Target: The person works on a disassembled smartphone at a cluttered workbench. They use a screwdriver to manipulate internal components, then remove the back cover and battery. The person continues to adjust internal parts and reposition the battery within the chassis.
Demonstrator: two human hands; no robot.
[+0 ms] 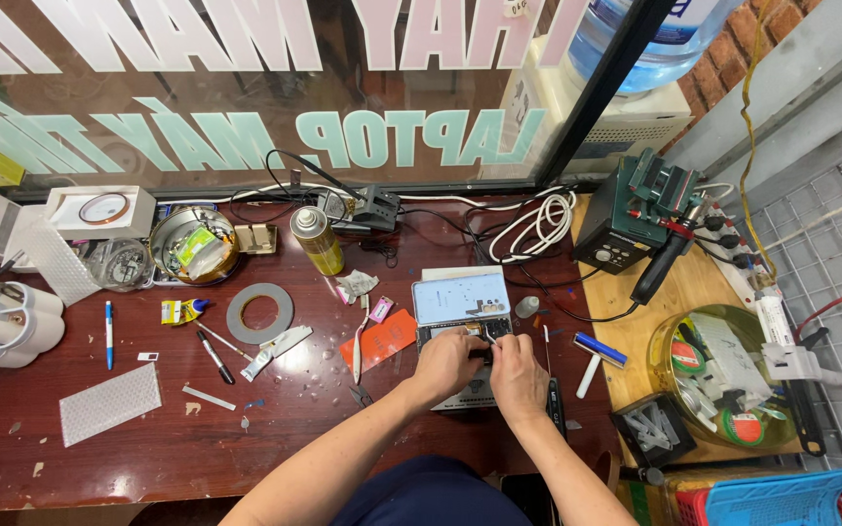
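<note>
Both hands work on an opened handheld device (462,331) lying near the right end of the red desk (148,438), toward its near edge. The left hand (445,362) is closed on the device's lower body, steadying it. The right hand (518,375) pinches thin metal tweezers (490,338), tips on the exposed internals.

Risk: a tweezer slip could scratch or short the board; loose small parts nearby could scatter.

The device's long axis runs from near edge to far edge, with the pale lifted panel (460,296) at its far end.
</note>
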